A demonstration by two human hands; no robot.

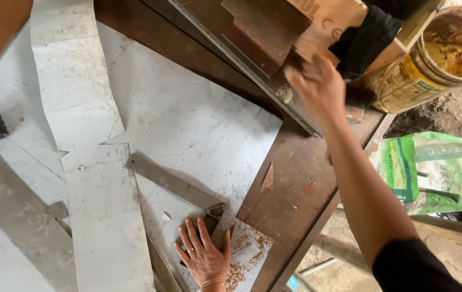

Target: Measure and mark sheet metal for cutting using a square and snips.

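Both hands ungripped: left hand (205, 258) flat on grey sheet (187, 124), right hand (317, 89) blurred nr wood pieces (274, 27).

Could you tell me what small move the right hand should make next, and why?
Probably close the fingers on the dark cloth beside the glue tin: the right hand is stretched out, open and blurred, just below it, holding nothing, while the left hand lies flat on the grey sheet.

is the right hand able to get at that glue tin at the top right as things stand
Probably yes. The right hand is stretched out just short of the glue tin; only a black cloth and a wooden block lie beside its path.
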